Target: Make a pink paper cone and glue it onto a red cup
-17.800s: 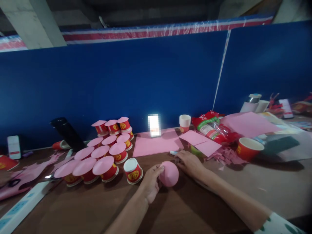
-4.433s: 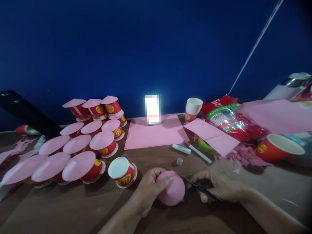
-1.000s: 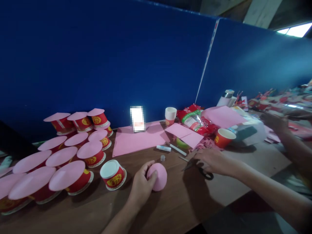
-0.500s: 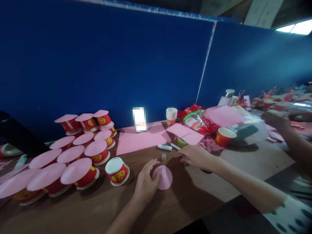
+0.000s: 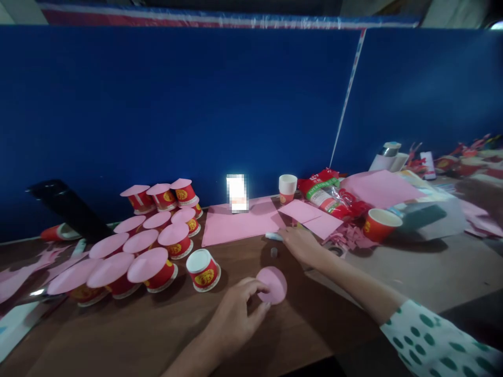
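A small pink paper cone [image 5: 275, 284] rests on the brown table, with the thumb and fingers of my left hand [image 5: 238, 309] closed on its left edge. Farther back, my right hand [image 5: 302, 245] has its fingertips on the right end of a white glue stick [image 5: 272, 236]. A small clear cap [image 5: 274, 253] stands between the two hands. To the left of the cone sits an upturned red and white paper cup [image 5: 203, 271] with a gold print.
Rows of red cups topped with pink cones [image 5: 151, 265] fill the left. Pink paper sheets [image 5: 239, 225] lie behind the hands. A red plastic packet [image 5: 324, 192], an upright cup [image 5: 381, 225] and pink scraps [image 5: 351, 236] are at right. A blue partition [image 5: 196, 104] borders the back.
My right hand has moved left onto the end of the glue stick. My left fingers have shifted on the cone's left edge. The view has turned left.
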`<state>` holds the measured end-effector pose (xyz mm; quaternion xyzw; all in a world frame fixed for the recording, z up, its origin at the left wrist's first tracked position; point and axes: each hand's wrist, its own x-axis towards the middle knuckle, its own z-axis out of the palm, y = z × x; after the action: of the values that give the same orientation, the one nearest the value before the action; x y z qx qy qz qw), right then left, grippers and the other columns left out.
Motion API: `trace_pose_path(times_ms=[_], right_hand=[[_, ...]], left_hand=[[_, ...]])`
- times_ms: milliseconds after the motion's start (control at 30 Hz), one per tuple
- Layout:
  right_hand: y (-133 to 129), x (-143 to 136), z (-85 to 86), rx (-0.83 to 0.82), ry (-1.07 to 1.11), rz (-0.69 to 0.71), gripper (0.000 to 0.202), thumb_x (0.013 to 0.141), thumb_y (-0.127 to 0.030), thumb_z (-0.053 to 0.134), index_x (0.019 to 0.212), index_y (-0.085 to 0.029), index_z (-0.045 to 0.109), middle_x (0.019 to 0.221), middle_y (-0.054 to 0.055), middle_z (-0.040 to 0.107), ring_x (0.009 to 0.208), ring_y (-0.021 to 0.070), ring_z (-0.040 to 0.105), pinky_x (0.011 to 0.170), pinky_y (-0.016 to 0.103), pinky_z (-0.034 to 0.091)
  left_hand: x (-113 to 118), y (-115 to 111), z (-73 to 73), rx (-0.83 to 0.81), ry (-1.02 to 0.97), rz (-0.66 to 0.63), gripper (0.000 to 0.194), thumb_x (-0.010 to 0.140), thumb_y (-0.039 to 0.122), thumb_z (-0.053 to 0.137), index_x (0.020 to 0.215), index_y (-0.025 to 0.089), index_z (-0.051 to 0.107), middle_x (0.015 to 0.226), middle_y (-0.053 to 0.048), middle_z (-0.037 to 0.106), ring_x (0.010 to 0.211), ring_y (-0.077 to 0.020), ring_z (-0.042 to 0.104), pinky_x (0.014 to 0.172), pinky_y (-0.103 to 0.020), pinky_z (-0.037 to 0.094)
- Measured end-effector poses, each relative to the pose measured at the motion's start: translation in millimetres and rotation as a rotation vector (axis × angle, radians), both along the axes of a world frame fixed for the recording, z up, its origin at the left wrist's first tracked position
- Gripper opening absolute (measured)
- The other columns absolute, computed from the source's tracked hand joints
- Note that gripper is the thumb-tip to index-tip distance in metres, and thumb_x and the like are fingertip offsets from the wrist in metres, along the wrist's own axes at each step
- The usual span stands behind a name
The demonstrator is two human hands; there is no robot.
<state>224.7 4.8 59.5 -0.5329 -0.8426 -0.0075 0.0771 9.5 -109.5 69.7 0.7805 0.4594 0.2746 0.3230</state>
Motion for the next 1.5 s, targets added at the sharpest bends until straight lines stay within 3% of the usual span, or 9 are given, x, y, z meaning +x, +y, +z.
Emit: trace_pose_path(times_ms=[167, 267, 333, 467, 600, 900, 1067, 1367, 1500], right_hand=[[-24.0, -2.0, 10.6, -0.051, 0.391, 0.03, 0.022, 0.083, -0.02, 0.046, 0.103, -0.016, 0.056, 0.095, 0.006, 0.063, 0.085, 0.0172, 0.058, 0.074, 0.025, 0.04], [-52.4, -10.4, 22.8, -0.312, 0.623, 0.228, 0.023, 0.085, -0.029, 0.045, 0.099, -0.016, 0.058, 0.089, 0.003, 0.064, 0.075, 0.0134, 0.058, 0.064, 0.021, 0.04], [-69.7, -14.9, 31.4, -0.427, 0.691, 0.269, 0.024, 0.084, -0.029, 0.046, 0.098, -0.014, 0.06, 0.088, 0.003, 0.065, 0.074, 0.0134, 0.057, 0.063, 0.021, 0.04], [-88.3, -17.8, 45.4, -0.546, 0.691, 0.24, 0.022, 0.081, -0.025, 0.048, 0.094, -0.016, 0.063, 0.083, 0.001, 0.066, 0.07, 0.0134, 0.056, 0.059, 0.02, 0.039], [-90.4, -16.6, 51.7, -0.626, 0.621, 0.221, 0.02, 0.079, -0.023, 0.048, 0.09, -0.019, 0.064, 0.076, -0.002, 0.065, 0.063, 0.0108, 0.053, 0.052, 0.018, 0.034], [-96.6, -20.5, 47.9, -0.501, 0.462, 0.252, 0.014, 0.083, -0.029, 0.049, 0.085, -0.021, 0.059, 0.08, -0.001, 0.063, 0.066, 0.0112, 0.052, 0.057, 0.02, 0.03], [-96.9, -22.7, 49.1, -0.47, 0.392, 0.239, 0.017, 0.086, -0.029, 0.045, 0.08, -0.019, 0.056, 0.076, 0.0, 0.062, 0.059, 0.0102, 0.049, 0.055, 0.022, 0.027], [-95.4, -27.3, 49.4, -0.473, 0.379, 0.231, 0.018, 0.086, -0.03, 0.042, 0.084, -0.019, 0.056, 0.079, 0.002, 0.062, 0.061, 0.0113, 0.05, 0.056, 0.022, 0.028], [-93.9, -26.1, 48.6, -0.527, 0.43, 0.235, 0.02, 0.087, -0.032, 0.042, 0.085, -0.019, 0.057, 0.08, 0.002, 0.062, 0.065, 0.0123, 0.052, 0.058, 0.022, 0.031]], left_hand=[[-20.6, -8.5, -7.4, 0.16, 0.112, 0.107, 0.028, 0.08, 0.025, 0.049, 0.107, 0.023, 0.056, 0.107, -0.008, 0.061, 0.098, -0.0202, 0.056, 0.084, -0.033, 0.046], [-23.6, -7.8, -11.2, 0.413, 0.217, 0.216, 0.048, 0.08, 0.026, 0.049, 0.127, 0.02, 0.039, 0.125, -0.012, 0.05, 0.117, -0.024, 0.045, 0.096, -0.042, 0.039], [-23.0, -5.1, -9.5, 0.533, 0.295, 0.236, 0.055, 0.081, 0.026, 0.049, 0.132, 0.018, 0.031, 0.128, -0.013, 0.047, 0.12, -0.0252, 0.041, 0.097, -0.045, 0.036], [-20.8, 0.9, 2.5, 0.685, 0.437, 0.146, 0.04, 0.083, 0.024, 0.048, 0.123, 0.019, 0.045, 0.113, -0.01, 0.058, 0.115, -0.0247, 0.046, 0.102, -0.051, 0.028], [-21.3, 3.5, 11.6, 0.724, 0.517, 0.045, 0.023, 0.084, 0.023, 0.047, 0.104, 0.021, 0.058, 0.086, -0.003, 0.064, 0.1, -0.0208, 0.054, 0.104, -0.055, 0.019], [-17.8, 2.1, 17.7, 0.739, 0.629, -0.027, 0.019, 0.086, 0.016, 0.041, 0.093, 0.019, 0.058, 0.081, -0.003, 0.061, 0.105, -0.0201, 0.051, 0.106, -0.055, 0.011], [-21.0, 7.6, 25.7, 0.756, 0.627, -0.065, 0.025, 0.086, 0.02, 0.042, 0.108, 0.018, 0.054, 0.084, -0.005, 0.062, 0.103, -0.0214, 0.053, 0.104, -0.057, 0.013], [-24.2, 10.1, 21.1, 0.73, 0.636, -0.088, 0.027, 0.085, 0.017, 0.042, 0.11, 0.018, 0.053, 0.084, -0.004, 0.064, 0.102, -0.021, 0.053, 0.104, -0.058, 0.014], [-27.6, 7.6, 26.2, 0.714, 0.622, -0.069, 0.038, 0.083, 0.025, 0.047, 0.121, 0.019, 0.046, 0.095, -0.006, 0.064, 0.104, -0.0216, 0.053, 0.105, -0.055, 0.015]])
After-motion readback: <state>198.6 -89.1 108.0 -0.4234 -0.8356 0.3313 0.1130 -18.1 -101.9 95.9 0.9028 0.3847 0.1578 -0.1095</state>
